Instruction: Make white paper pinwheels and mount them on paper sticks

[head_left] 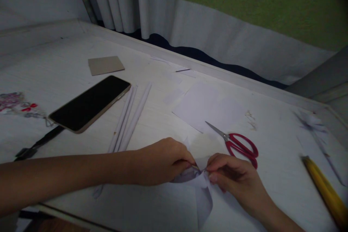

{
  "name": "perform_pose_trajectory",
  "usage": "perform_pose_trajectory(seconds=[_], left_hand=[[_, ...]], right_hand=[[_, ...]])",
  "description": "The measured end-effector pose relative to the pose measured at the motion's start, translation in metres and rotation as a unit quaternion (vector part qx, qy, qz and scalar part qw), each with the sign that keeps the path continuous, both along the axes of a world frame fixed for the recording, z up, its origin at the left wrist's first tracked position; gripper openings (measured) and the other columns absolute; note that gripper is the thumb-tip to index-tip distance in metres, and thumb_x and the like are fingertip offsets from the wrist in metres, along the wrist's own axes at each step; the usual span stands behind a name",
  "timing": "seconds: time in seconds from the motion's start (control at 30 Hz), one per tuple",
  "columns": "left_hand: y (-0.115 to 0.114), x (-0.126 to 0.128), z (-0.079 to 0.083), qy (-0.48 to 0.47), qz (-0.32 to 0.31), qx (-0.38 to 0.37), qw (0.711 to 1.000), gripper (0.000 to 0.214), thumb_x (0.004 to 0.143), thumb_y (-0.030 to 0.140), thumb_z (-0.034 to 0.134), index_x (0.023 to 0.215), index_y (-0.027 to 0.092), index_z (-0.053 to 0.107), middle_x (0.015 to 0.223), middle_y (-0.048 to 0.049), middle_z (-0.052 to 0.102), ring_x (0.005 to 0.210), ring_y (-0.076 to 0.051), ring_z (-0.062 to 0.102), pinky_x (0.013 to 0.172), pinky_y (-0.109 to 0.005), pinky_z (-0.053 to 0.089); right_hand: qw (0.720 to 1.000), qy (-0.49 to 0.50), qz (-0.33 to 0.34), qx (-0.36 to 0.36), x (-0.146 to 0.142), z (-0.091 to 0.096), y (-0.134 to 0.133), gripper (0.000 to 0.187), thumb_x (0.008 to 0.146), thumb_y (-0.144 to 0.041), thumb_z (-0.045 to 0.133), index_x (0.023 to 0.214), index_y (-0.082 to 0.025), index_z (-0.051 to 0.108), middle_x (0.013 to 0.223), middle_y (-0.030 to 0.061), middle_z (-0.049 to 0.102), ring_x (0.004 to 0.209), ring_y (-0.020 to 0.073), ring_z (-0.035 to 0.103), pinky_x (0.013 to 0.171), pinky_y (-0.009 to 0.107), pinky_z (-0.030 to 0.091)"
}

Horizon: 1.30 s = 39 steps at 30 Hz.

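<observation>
My left hand [163, 161] and my right hand [233, 177] meet near the table's front edge, both pinched on a thin stick [196, 168] with white paper [202, 192] curled round it. The paper hangs down below my fingers. Red-handled scissors [239, 145] lie shut just beyond my right hand. Several rolled white paper sticks [130, 117] lie side by side beyond my left wrist.
A black phone [91, 102] lies at the left, a brown card [106, 65] behind it. A flat white sheet [206, 107] lies beyond the scissors. A yellow tool [324, 190] sits at the right edge. A curtain [217, 25] hangs behind the white table [67, 47].
</observation>
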<state>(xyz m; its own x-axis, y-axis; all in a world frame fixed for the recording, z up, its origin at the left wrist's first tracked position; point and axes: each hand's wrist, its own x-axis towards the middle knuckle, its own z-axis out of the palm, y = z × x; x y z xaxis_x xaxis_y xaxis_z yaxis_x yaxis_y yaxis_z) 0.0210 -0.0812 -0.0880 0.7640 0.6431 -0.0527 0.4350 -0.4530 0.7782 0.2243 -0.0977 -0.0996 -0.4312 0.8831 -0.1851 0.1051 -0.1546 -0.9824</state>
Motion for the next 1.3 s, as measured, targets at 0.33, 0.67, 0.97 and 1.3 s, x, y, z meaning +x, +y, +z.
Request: perform_pose_trajectory(seconds=[0.33, 0.67, 0.97, 1.3], left_hand=[[0.004, 0.003, -0.001, -0.011, 0.062, -0.106, 0.992, 0.022, 0.071, 0.009, 0.045, 0.076, 0.016, 0.065, 0.058, 0.0039, 0.056, 0.052, -0.006, 0.047, 0.049, -0.014, 0.031], [0.009, 0.008, 0.0, 0.017, 0.108, -0.258, 0.96, 0.021, 0.074, 0.013, 0.042, 0.067, 0.017, 0.061, 0.05, 0.0061, 0.05, 0.047, -0.005, 0.044, 0.04, -0.012, 0.028], [0.019, 0.014, 0.007, 0.078, 0.114, -0.319, 0.938, 0.02, 0.073, 0.015, 0.045, 0.075, 0.016, 0.065, 0.059, 0.003, 0.055, 0.052, -0.007, 0.046, 0.043, -0.015, 0.03], [0.01, 0.013, -0.007, 0.049, 0.131, -0.322, 0.936, 0.019, 0.072, 0.015, 0.046, 0.073, 0.018, 0.065, 0.06, 0.0035, 0.055, 0.05, -0.006, 0.045, 0.041, -0.014, 0.03]], right_hand=[[0.998, -0.041, 0.023, -0.031, 0.001, 0.002, 0.004, 0.007, 0.064, -0.017, 0.068, 0.07, -0.018, 0.064, 0.058, -0.001, 0.057, 0.046, 0.0068, 0.047, 0.041, 0.017, 0.038], [0.997, -0.057, 0.04, -0.038, 0.004, 0.001, 0.009, 0.009, 0.065, -0.017, 0.067, 0.07, -0.022, 0.063, 0.061, -0.0013, 0.061, 0.051, 0.0093, 0.053, 0.041, 0.017, 0.04], [0.997, -0.066, 0.044, -0.001, 0.003, 0.004, 0.016, 0.008, 0.062, -0.019, 0.069, 0.066, -0.024, 0.065, 0.057, -0.0004, 0.062, 0.047, 0.0111, 0.053, 0.04, 0.02, 0.042], [0.997, -0.058, 0.048, 0.007, 0.002, 0.002, 0.015, 0.011, 0.064, -0.016, 0.068, 0.066, -0.025, 0.064, 0.058, -0.0004, 0.063, 0.051, 0.0127, 0.057, 0.04, 0.02, 0.043]])
